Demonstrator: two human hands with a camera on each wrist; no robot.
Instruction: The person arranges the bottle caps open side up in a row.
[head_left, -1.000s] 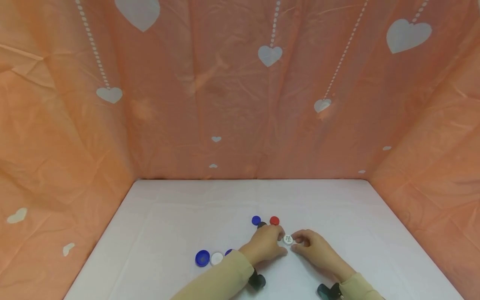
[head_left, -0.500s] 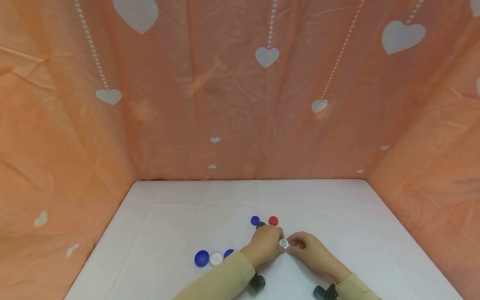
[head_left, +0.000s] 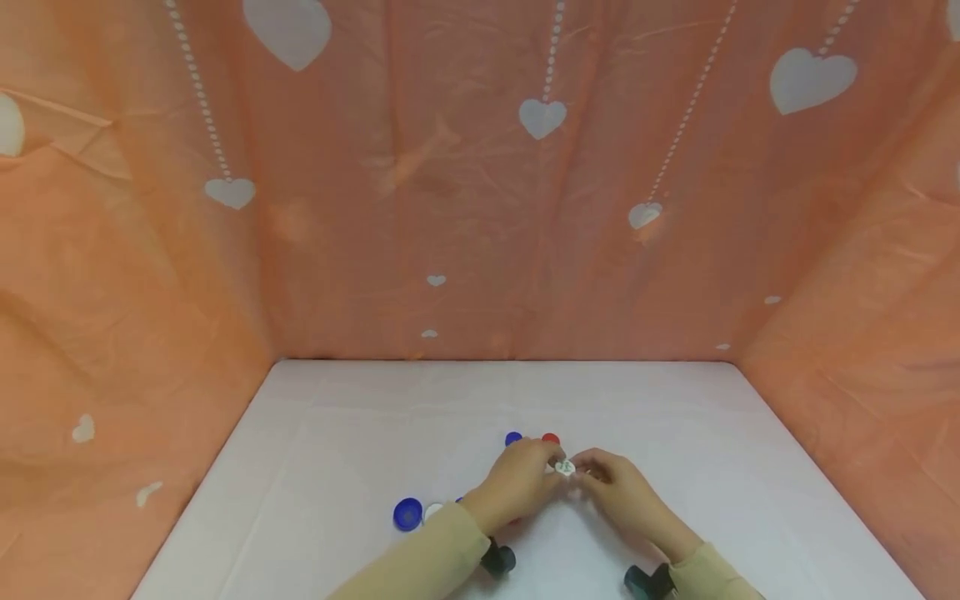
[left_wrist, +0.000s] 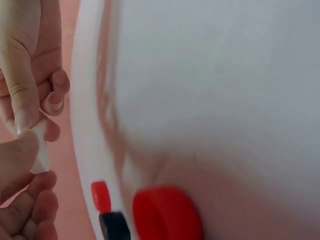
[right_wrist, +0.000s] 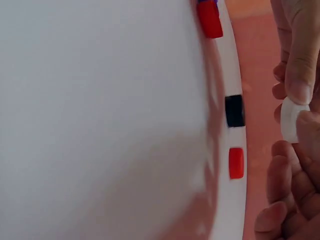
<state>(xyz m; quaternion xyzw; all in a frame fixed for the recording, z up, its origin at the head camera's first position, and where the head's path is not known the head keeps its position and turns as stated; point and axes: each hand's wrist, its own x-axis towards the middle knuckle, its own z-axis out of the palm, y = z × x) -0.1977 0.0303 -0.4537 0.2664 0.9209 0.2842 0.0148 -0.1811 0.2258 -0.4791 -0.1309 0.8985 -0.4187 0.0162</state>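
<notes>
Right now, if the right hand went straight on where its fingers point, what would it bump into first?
The right hand would probably first push the small, round, white, plastic-looking cap it is touching. Next in line seems the left hand, though depth is hard to judge.

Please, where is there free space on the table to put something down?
Free: the table behind the farthest caps, up to the back curtain; also right of the right hand. Crowded: around the left hand, among more caps.
</notes>
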